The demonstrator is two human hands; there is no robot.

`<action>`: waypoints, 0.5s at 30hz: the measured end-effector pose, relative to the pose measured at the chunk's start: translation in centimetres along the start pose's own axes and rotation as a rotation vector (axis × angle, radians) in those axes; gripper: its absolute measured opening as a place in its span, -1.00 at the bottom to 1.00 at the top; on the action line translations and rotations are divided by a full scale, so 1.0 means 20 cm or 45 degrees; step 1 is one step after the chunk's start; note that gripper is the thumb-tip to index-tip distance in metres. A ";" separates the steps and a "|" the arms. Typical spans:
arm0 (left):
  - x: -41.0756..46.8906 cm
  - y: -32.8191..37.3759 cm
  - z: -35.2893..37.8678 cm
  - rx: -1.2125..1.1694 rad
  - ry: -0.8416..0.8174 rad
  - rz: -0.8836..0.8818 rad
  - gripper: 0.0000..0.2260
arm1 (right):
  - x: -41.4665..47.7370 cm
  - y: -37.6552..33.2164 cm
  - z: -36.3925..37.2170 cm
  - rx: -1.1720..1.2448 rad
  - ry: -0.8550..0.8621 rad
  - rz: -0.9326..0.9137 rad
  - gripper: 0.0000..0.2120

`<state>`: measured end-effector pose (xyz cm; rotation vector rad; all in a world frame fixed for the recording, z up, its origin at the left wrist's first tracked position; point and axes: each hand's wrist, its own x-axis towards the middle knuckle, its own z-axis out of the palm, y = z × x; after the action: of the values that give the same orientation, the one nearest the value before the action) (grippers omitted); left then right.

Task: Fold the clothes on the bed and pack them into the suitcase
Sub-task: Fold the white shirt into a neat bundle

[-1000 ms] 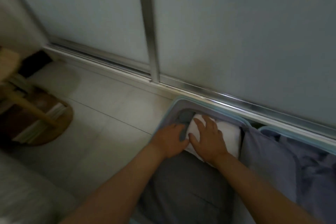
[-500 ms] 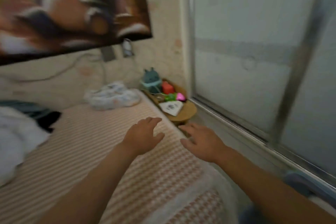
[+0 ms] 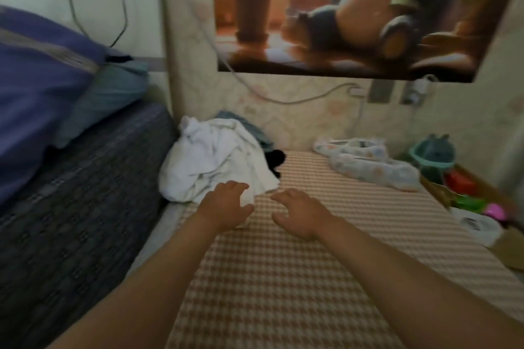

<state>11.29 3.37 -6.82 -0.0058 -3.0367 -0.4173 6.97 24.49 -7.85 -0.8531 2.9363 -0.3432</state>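
Head view: a second ago my hands pressed a folded white piece into the suitcase. Now I face the bed (image 3: 312, 278), the suitcase out of frame, so one item looks packed and the next fetch begins. My left hand (image 3: 226, 205) and right hand (image 3: 300, 212), apart and empty, fingers loosely curled, reach the crumpled white clothes (image 3: 215, 161): left at the near edge, right just beside.

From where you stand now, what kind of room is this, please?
Most likely a bedroom: a bed with a checked cover, pillows stacked at the left, and a pile of white clothes lying on the bed near the wall.
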 end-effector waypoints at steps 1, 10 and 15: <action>0.05 -0.09 0.02 0.036 -0.001 -0.024 -0.40 | 0.11 -0.03 0.05 -0.001 -0.014 -0.013 -0.39; 0.41 -0.59 0.30 0.235 -0.112 -0.241 -0.43 | 0.80 -0.09 0.40 -0.030 -0.090 -0.043 -0.21; 0.48 -0.62 0.31 0.218 0.373 -0.005 -0.74 | 0.93 -0.12 0.42 0.007 0.387 -0.259 -0.76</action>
<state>1.12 -7.02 -15.36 0.0655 -2.7713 -0.1412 -6.48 10.82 -15.50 -1.2018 3.1219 -0.5378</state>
